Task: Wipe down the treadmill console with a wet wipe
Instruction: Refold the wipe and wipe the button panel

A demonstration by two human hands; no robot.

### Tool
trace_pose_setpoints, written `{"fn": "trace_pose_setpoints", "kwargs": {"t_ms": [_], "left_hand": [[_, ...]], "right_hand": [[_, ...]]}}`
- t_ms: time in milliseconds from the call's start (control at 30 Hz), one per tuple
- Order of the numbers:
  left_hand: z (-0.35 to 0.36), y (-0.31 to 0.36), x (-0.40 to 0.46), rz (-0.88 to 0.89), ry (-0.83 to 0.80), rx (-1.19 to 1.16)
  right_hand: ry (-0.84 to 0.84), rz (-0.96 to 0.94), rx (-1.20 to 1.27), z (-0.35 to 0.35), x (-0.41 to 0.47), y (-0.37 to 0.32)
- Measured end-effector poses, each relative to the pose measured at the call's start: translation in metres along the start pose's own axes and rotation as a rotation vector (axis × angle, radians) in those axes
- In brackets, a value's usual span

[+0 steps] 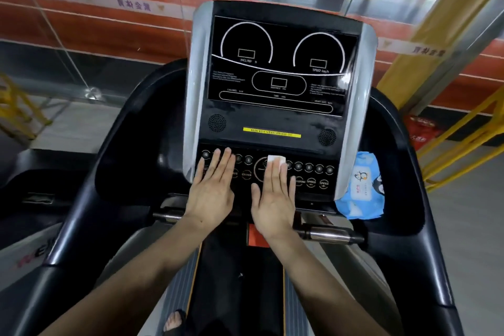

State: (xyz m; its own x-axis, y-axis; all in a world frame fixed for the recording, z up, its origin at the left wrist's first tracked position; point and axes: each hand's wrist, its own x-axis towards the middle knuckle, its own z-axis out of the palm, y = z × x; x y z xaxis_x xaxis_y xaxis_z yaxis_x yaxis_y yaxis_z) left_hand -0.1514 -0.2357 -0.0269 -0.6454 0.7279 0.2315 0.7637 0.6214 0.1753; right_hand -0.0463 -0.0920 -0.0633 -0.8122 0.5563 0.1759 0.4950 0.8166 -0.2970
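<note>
Console (272,123), wipe (276,159) under right fingertips (279,165)

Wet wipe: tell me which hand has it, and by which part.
Neither grips it. The right hand presses the folded wet wipe flat under straight fingers onto the button panel; its far edge shows. The left hand rests flat, empty.
</note>
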Motion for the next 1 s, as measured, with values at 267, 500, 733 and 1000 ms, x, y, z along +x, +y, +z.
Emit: {"fn": "trace_pose_setpoints", "kwargs": {"t_ms": [267,500,733,1000], "left_hand": [[-0.02,-0.091,-0.022,-0.114,-0.052,0.04],[-0.029,-0.121,-0.03,-0.145,-0.115,0.01],[-0.02,-0.086,-0.018,-0.108,-0.004,-0.032],[-0.004,0.003,0.009,-0.009,0.06,-0.013]], "right_hand": [[-0.026,-0.16,-0.056,0.024,0.023,-0.095],[-0.077,-0.408,-0.179,0.032,0.035,-0.124],[-0.093,-0.578,-0.321,0.013,0.028,-0.067],[-0.063,-0.429,-0.297,-0.019,0.012,0.045]]}}
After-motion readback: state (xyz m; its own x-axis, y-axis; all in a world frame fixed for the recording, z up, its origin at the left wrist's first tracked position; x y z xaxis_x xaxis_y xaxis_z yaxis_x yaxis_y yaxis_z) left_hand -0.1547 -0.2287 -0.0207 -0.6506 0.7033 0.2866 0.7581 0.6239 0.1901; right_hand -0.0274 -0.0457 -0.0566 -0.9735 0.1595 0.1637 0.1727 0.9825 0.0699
